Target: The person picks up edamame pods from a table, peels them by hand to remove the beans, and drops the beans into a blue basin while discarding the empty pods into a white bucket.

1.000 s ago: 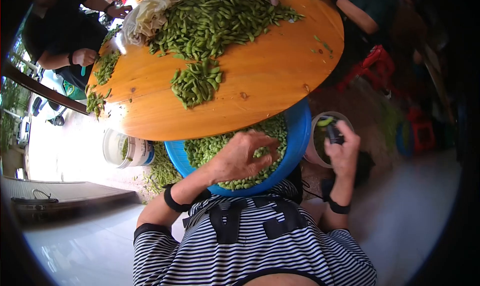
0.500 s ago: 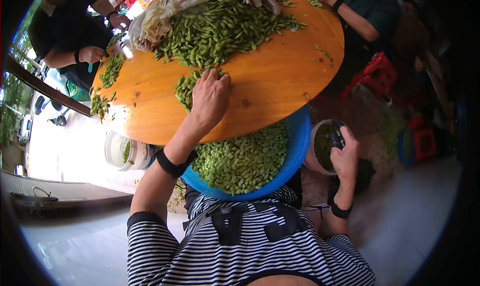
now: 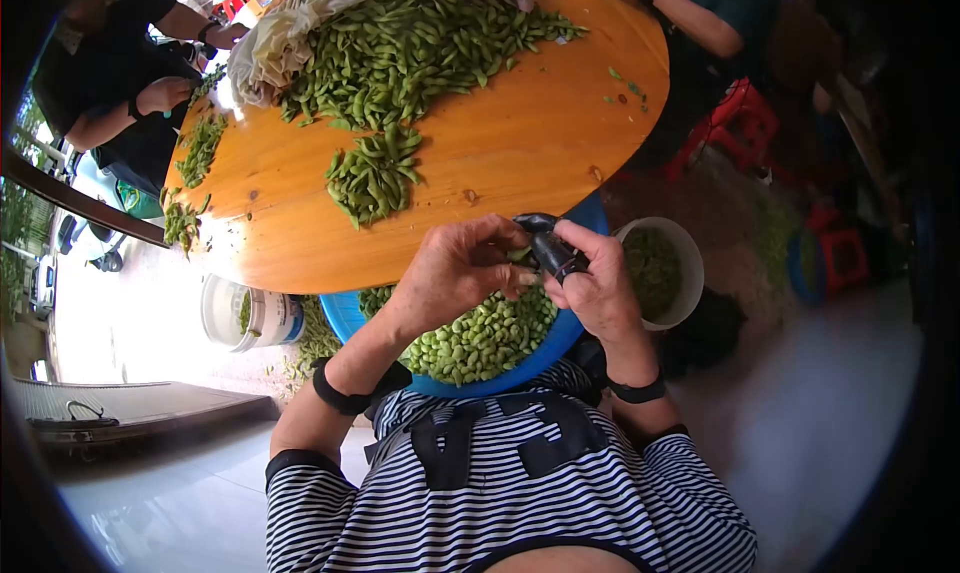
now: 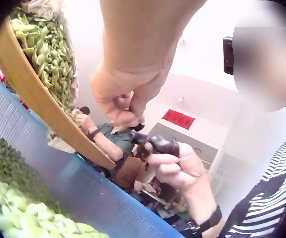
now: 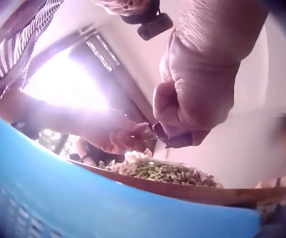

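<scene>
Over the blue basket (image 3: 548, 349) of shelled green soybeans (image 3: 478, 341), both hands meet. My left hand (image 3: 455, 273) pinches a small green soybean pod (image 3: 520, 257), mostly covered by its fingers. On my right hand (image 3: 603, 288), black finger guards (image 3: 556, 255) cover the thumb and forefinger, whose tips pinch at the pod's right side. In the left wrist view the guarded thumb (image 4: 163, 144) lies just below the left fingertips. A small heap of unshelled pods (image 3: 372, 178) lies ahead on the wooden table (image 3: 470, 168).
Behind that heap spreads a large pile of pods (image 3: 400, 63) beside a crumpled cloth (image 3: 268, 61). A pale bucket (image 3: 690, 273) of green husks stands right of the basket, a white bucket (image 3: 225, 313) left. Two other people's hands (image 3: 163, 95) work at the table's far sides.
My left hand reached to the small heap on the table, then came back over the basket. My right hand moved left from the pale bucket to meet it.
</scene>
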`<act>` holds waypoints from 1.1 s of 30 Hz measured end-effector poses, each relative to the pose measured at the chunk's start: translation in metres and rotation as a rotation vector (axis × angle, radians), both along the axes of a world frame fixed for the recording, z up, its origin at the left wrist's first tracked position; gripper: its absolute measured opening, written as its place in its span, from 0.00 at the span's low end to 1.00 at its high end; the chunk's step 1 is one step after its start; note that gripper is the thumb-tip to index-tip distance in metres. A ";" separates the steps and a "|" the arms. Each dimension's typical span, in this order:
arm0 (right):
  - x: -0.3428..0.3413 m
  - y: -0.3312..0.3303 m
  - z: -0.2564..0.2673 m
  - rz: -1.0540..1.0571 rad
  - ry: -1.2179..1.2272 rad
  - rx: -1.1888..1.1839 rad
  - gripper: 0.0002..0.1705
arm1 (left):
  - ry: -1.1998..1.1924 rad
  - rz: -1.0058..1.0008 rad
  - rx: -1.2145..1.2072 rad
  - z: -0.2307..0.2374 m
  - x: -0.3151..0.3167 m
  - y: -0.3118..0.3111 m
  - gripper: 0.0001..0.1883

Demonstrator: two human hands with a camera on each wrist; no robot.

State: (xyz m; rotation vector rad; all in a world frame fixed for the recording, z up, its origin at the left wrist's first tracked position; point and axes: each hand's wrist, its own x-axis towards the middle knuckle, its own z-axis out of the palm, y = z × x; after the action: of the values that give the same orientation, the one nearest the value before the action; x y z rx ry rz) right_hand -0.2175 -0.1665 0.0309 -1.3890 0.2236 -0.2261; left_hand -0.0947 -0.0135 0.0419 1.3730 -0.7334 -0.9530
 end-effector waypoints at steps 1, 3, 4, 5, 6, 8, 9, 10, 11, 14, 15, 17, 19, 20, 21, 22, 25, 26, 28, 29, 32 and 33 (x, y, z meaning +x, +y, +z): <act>0.000 0.000 -0.001 -0.017 -0.056 -0.023 0.21 | 0.005 -0.009 -0.018 0.003 0.000 0.003 0.13; -0.001 0.000 0.000 -0.039 -0.027 -0.045 0.21 | 0.098 0.009 -0.040 0.001 0.000 0.003 0.12; -0.001 0.001 0.001 -0.058 -0.003 -0.068 0.21 | 0.187 0.031 -0.063 -0.001 0.000 0.003 0.12; -0.001 0.002 0.001 -0.058 -0.002 -0.068 0.21 | 0.176 0.070 -0.089 -0.003 -0.003 0.001 0.10; 0.000 0.003 0.002 -0.068 0.003 -0.049 0.21 | 0.176 0.070 -0.089 -0.005 -0.003 0.001 0.10; -0.002 0.002 -0.001 -0.077 0.009 -0.029 0.20 | 0.202 0.128 -0.119 -0.010 -0.004 -0.001 0.09; -0.003 0.000 -0.006 -0.026 -0.045 0.102 0.18 | 0.203 0.129 -0.118 -0.011 -0.005 -0.002 0.09; -0.005 -0.001 -0.008 0.025 -0.099 0.234 0.17 | 0.211 0.182 -0.124 -0.011 -0.005 -0.003 0.07; -0.006 -0.001 -0.008 0.025 -0.099 0.234 0.17 | 0.219 0.235 -0.129 -0.011 -0.006 -0.004 0.06; -0.008 0.000 -0.006 0.077 -0.072 0.309 0.15 | 0.183 0.237 -0.196 -0.020 -0.010 -0.007 0.05; -0.007 -0.001 -0.007 0.081 -0.057 0.304 0.15 | 0.184 0.235 -0.195 -0.020 -0.011 -0.007 0.05; -0.006 -0.001 -0.009 0.086 -0.041 0.302 0.15 | 0.138 0.267 -0.170 -0.017 -0.013 -0.007 0.05; -0.004 0.000 -0.011 0.063 -0.051 0.258 0.15 | 0.107 0.280 -0.178 -0.016 -0.015 -0.007 0.05; -0.004 0.000 -0.011 0.064 -0.050 0.259 0.15 | 0.076 0.292 -0.188 -0.016 -0.016 -0.006 0.05; -0.004 0.000 -0.011 0.062 -0.057 0.232 0.15 | 0.076 0.292 -0.187 -0.017 -0.018 -0.006 0.05; -0.005 0.000 -0.010 0.060 -0.063 0.204 0.15 | 0.106 0.283 -0.216 -0.018 -0.018 -0.005 0.06; -0.006 0.003 -0.007 0.062 -0.096 0.198 0.16 | 0.277 0.256 -0.240 -0.016 -0.019 -0.001 0.07; -0.007 0.003 -0.007 0.060 -0.096 0.199 0.16 | 0.416 0.240 -0.236 -0.015 -0.018 0.000 0.07; -0.006 0.001 -0.007 0.094 -0.114 0.357 0.17 | 0.554 0.225 -0.292 -0.020 -0.019 -0.003 0.07; -0.005 0.001 -0.007 0.095 -0.115 0.360 0.17 | 0.691 0.207 -0.348 -0.023 -0.020 -0.005 0.07; 0.000 -0.002 -0.010 0.068 -0.091 0.478 0.18 | 0.893 0.181 -0.458 -0.030 -0.022 -0.015 0.07; 0.002 -0.005 -0.013 0.069 -0.093 0.475 0.18 | 0.885 0.172 -0.472 -0.032 -0.021 -0.017 0.06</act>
State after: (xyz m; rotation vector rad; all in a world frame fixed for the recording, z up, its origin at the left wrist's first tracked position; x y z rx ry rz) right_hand -0.2157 -0.1712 0.0174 -0.9113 0.1396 -0.1665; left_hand -0.1152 -0.0309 0.0104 0.4922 -0.1326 -1.0388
